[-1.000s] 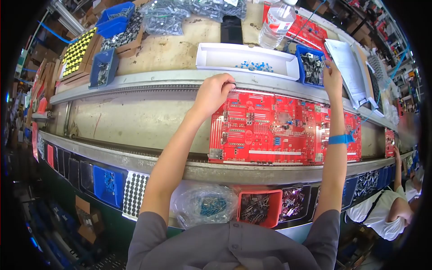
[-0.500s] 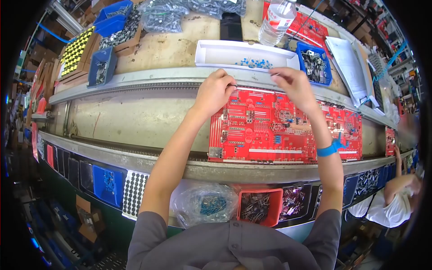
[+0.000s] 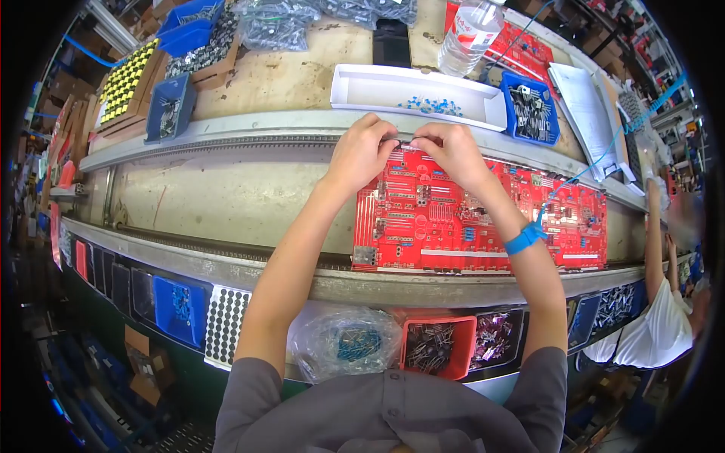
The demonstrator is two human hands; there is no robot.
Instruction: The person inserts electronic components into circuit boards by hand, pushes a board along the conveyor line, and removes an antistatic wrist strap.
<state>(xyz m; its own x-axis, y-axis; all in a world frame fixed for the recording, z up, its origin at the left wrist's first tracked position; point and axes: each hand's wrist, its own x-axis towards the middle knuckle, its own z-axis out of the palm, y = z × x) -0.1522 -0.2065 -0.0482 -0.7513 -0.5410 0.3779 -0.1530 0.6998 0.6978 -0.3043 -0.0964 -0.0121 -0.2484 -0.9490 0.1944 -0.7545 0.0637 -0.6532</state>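
Observation:
A red circuit board (image 3: 453,219) with small parts and bare pads lies between two metal rails. My left hand (image 3: 362,153) is closed in a pinch over its far left corner, with a tiny dark piece at the fingertips. Close beside it, my right hand (image 3: 455,155) pinches at the far edge of the board, fingertips only a little apart from the left ones. What the right fingers hold is too small to make out. A blue wrist strap (image 3: 525,238) with a coiled cord is on my right wrist.
Behind the far rail (image 3: 249,124) stand a white box (image 3: 362,102) with blue components, a blue bin (image 3: 531,108) of metal-legged parts and a water bottle (image 3: 468,41). Along the near side sit a red bin (image 3: 467,349) and a blue bin (image 3: 181,306). A co-worker (image 3: 653,332) is at right.
My right hand has moved left and slightly down, from near the white box to beside my left hand. The left hand has stayed in place. The co-worker's arm has reached forward.

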